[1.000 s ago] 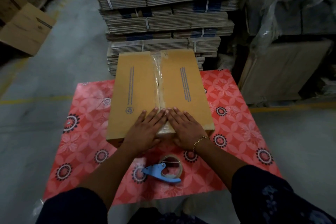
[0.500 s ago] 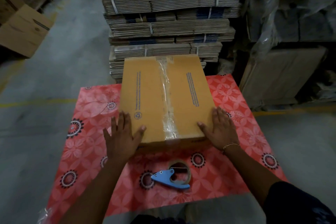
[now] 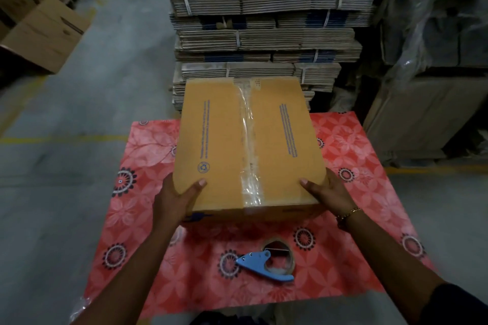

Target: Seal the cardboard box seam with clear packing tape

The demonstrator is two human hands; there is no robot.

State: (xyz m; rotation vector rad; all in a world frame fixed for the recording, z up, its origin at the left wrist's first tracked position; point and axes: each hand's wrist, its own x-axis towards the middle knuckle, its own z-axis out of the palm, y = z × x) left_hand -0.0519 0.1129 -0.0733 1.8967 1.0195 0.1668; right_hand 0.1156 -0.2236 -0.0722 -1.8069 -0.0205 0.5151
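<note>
While the left hand [image 3: 177,199] clasps the near left corner of the tan rectangular cardboard box [image 3: 219,145], thumb on top, the right hand [image 3: 326,190] clasps the near right corner likewise. Between them, a strip of clear packing tape [image 3: 248,140] already covers the centre seam and folds over the near edge. Nearer the body, untouched on the red floral tablecloth [image 3: 356,155]: a blue-handled tape dispenser with roll [image 3: 269,261]. Step judged: sealing done, box being handled. Next move likely calls for an even two-handed lift or turn.

- My left hand [image 3: 176,194] and right hand [image 3: 326,190] left the taped seam, now gripping near corners of the brown cardboard box [image 3: 248,145].
- Box's near end looks raised.
</note>
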